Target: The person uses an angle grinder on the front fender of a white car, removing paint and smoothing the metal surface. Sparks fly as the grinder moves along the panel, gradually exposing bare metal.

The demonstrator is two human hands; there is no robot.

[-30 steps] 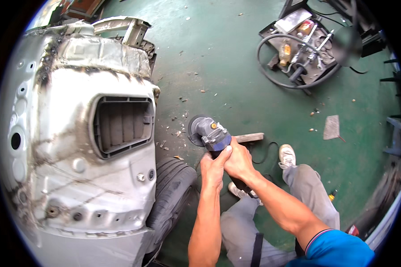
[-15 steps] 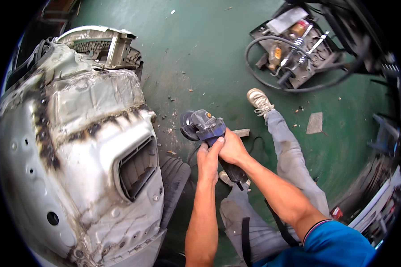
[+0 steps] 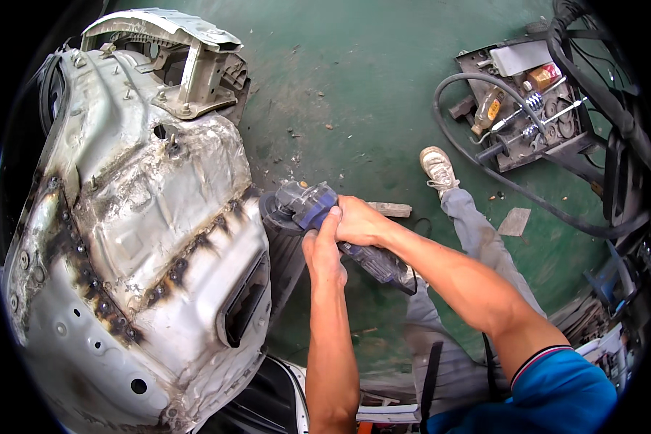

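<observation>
Both my hands are wrapped round a blue and black angle grinder (image 3: 313,206). My left hand (image 3: 325,253) grips it from below, thumb laid up along the body. My right hand (image 3: 356,220) closes over the body from the right side. The grinder's dark disc (image 3: 273,213) points left, close to the edge of a bare silver car body panel (image 3: 195,275); whether they touch I cannot tell. Scorched weld spots (image 3: 173,278) run across the panel in a line, and a second burnt seam (image 3: 98,289) runs down its left side. A rectangular vent opening (image 3: 244,304) lies below the disc.
A metal tray (image 3: 521,155) at the far right holds bottles and metal tools. A thick black hose (image 3: 499,177) loops around it. Small debris, a stone block (image 3: 390,210) and a flat grey piece (image 3: 513,222) lie on the green floor. My shoe (image 3: 438,168) stands ahead.
The grinder has come left, nearer the car panel, held by both hands throughout. My view has shifted, so more of the panel's far end shows.
</observation>
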